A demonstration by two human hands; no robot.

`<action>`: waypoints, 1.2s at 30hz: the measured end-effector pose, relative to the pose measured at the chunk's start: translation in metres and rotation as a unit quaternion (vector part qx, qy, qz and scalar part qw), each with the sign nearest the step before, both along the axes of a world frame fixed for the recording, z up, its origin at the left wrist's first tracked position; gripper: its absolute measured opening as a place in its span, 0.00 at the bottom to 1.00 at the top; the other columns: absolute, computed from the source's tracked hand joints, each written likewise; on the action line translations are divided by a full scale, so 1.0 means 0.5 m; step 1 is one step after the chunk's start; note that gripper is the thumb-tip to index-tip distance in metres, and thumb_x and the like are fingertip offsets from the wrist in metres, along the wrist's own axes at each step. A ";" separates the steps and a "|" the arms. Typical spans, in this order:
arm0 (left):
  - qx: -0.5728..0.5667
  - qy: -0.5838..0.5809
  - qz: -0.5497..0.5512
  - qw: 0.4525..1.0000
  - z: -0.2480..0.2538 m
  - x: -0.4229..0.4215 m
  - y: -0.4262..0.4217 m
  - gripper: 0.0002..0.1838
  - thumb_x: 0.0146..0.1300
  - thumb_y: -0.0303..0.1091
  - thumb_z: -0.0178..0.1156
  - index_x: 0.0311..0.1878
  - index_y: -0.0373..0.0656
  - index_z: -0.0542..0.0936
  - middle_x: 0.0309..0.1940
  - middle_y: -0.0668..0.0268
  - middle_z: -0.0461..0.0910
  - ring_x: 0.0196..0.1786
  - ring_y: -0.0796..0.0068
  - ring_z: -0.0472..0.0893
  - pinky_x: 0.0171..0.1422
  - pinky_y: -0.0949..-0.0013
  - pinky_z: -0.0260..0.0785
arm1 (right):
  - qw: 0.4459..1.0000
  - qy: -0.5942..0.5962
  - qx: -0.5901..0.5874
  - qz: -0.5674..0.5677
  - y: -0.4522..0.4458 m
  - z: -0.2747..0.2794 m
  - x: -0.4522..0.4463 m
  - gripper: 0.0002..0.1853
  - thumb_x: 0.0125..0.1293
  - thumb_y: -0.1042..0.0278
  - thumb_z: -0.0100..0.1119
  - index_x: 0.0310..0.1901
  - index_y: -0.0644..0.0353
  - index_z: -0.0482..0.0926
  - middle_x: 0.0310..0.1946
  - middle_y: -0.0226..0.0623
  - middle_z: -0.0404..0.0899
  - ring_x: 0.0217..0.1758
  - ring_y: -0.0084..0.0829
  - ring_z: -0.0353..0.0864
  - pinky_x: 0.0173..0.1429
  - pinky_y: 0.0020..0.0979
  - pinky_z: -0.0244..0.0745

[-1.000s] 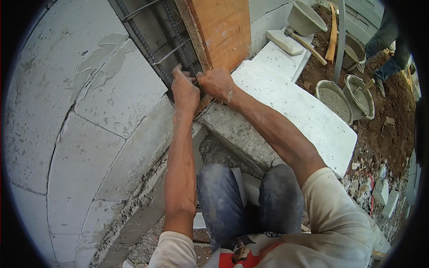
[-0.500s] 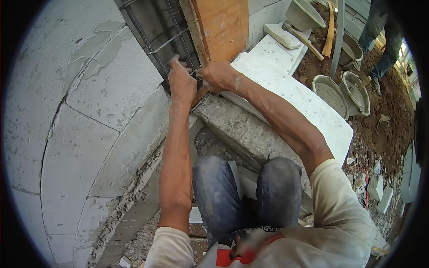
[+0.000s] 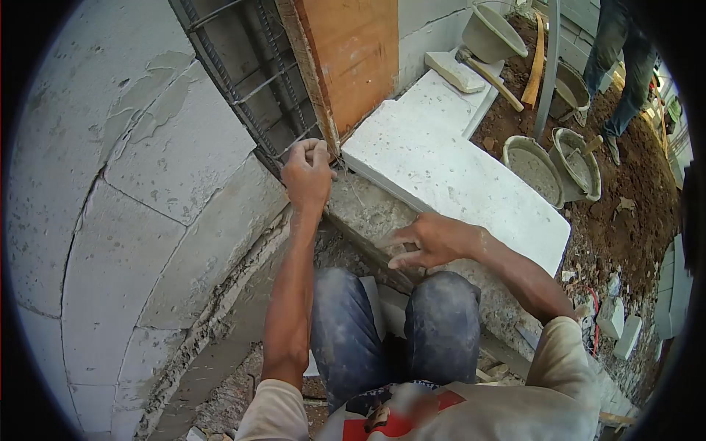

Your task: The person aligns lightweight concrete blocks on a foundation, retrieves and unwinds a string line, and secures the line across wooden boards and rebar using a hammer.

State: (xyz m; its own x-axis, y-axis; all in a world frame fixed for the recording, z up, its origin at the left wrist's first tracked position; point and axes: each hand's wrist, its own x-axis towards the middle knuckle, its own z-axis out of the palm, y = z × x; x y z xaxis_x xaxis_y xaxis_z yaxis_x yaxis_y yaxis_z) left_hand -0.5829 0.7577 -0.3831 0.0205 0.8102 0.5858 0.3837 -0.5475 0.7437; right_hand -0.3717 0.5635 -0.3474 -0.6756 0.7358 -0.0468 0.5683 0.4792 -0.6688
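My left hand (image 3: 307,175) is closed at the foot of the steel rebar cage (image 3: 266,82), beside the lower edge of the orange wooden board (image 3: 357,62). Its fingers are curled; what they pinch is too small to name. Thin wire (image 3: 356,189) hangs down just right of it. My right hand (image 3: 434,241) is over the rough concrete ledge (image 3: 375,209), near my knee, with its fingers apart and nothing between them. To its upper right lies the large white slab (image 3: 456,169).
A light block wall (image 3: 140,169) rises on the left. Mortar buckets (image 3: 533,173), a hammer (image 3: 494,79) on white blocks, a metal bar (image 3: 548,73) and a tilted basin (image 3: 493,35) are at the right. Another person's legs (image 3: 625,66) stand at the upper right.
My right hand has left the rebar and moved down and right toward my knee, its fingers opening. My left hand stays at the foot of the cage. The view has shifted slightly.
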 end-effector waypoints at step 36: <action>-0.112 -0.010 0.117 0.987 -0.092 0.074 0.060 0.15 0.76 0.36 0.60 0.55 0.38 0.89 0.27 0.55 0.89 0.20 0.69 0.87 0.31 0.64 0.81 | 0.849 0.280 0.026 -0.448 0.027 -0.104 0.077 0.10 0.72 0.67 0.71 0.48 0.64 0.90 0.22 0.21 0.76 0.24 0.14 0.71 0.31 0.23 0.67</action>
State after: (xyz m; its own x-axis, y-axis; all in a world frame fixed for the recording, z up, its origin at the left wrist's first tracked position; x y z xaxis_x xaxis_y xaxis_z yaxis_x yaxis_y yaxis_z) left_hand -0.5457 0.7879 -0.4290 -0.1927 0.9006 0.3897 0.4647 -0.2660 0.8446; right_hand -0.3332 0.5767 -0.3993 0.2500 0.9574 0.1446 0.3199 0.0593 -0.9456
